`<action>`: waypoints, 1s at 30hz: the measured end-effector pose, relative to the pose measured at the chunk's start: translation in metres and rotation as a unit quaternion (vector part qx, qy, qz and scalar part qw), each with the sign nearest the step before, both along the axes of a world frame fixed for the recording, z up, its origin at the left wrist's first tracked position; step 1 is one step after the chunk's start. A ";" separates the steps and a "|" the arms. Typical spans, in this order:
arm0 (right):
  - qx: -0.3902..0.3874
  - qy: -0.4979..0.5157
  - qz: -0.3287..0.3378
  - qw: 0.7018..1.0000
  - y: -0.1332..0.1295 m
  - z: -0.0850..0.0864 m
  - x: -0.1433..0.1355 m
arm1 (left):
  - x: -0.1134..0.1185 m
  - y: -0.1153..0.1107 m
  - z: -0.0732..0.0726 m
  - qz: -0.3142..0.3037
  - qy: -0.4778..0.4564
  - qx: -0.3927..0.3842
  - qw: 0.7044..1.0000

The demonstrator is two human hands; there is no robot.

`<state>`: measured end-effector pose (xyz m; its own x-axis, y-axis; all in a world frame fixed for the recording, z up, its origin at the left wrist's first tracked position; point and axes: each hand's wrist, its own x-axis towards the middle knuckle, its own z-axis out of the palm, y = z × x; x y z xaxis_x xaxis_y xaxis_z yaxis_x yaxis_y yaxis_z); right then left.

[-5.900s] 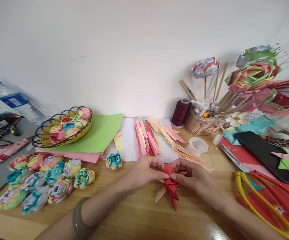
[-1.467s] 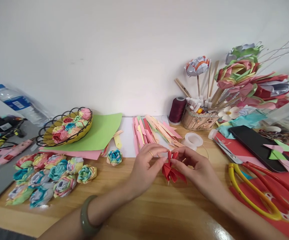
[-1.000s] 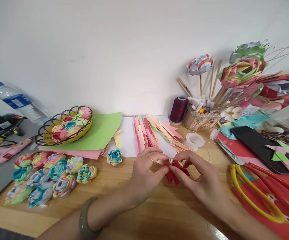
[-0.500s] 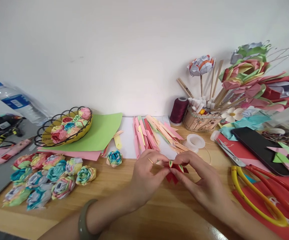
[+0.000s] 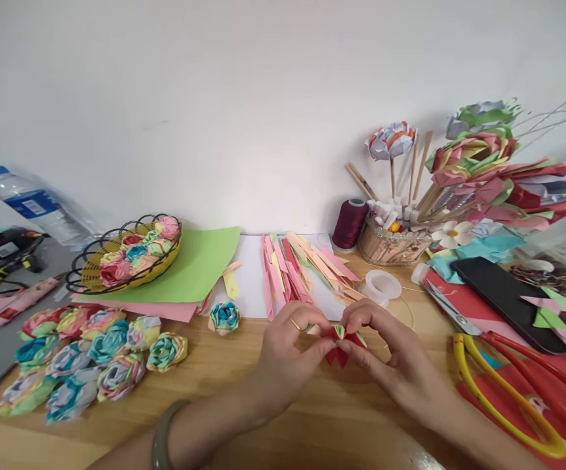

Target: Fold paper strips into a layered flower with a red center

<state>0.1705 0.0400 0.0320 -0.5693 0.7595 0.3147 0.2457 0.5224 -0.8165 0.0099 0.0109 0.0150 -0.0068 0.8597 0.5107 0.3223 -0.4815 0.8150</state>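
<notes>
Between my hands is a small folded paper piece (image 5: 337, 356), red outside with green and pale strips showing at the top; fingers hide much of it. My left hand (image 5: 290, 359) pinches its left side between thumb and index finger. On the right side, my right hand (image 5: 390, 349) pinches it with thumb and fingertips, both thumbs nearly meeting in front. Just beyond lie folded paper strips (image 5: 287, 274) in pink, red, peach and green on white paper (image 5: 248, 294). A blue and cream paper flower (image 5: 224, 317) rests to the left.
Several paper flowers (image 5: 109, 339) stand grouped at left, near a yellow basket (image 5: 89, 274) of flowers and a water bottle (image 5: 32, 203). To the right are scissors (image 5: 508, 372), a black phone (image 5: 508, 303), a tape roll (image 5: 383, 286), maroon thread (image 5: 350, 224) and a wooden pot (image 5: 393, 245).
The camera view has tilted up slightly, so everything sits a little lower. My thumbs have come closer together on the paper piece, which both hands still hold.
</notes>
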 end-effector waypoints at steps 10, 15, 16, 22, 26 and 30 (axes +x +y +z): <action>-0.038 0.031 0.029 0.998 0.003 -0.005 0.000 | 0.001 0.001 0.002 0.018 0.010 0.022 1.000; -0.048 0.037 0.033 0.998 0.004 -0.007 0.000 | 0.001 -0.001 0.002 0.026 0.002 -0.001 1.000; -0.053 0.040 0.034 0.997 0.004 -0.008 0.000 | 0.001 -0.001 0.002 0.027 -0.002 -0.008 1.000; -0.073 0.061 0.042 0.995 0.004 -0.010 0.000 | -0.001 -0.001 0.000 0.013 0.015 0.038 0.999; -0.076 0.064 0.046 0.994 0.004 -0.009 0.001 | -0.001 0.000 0.002 0.009 0.029 0.056 0.998; -0.068 0.057 0.042 0.995 0.003 -0.008 0.002 | -0.002 0.001 0.003 -0.013 0.030 0.057 0.998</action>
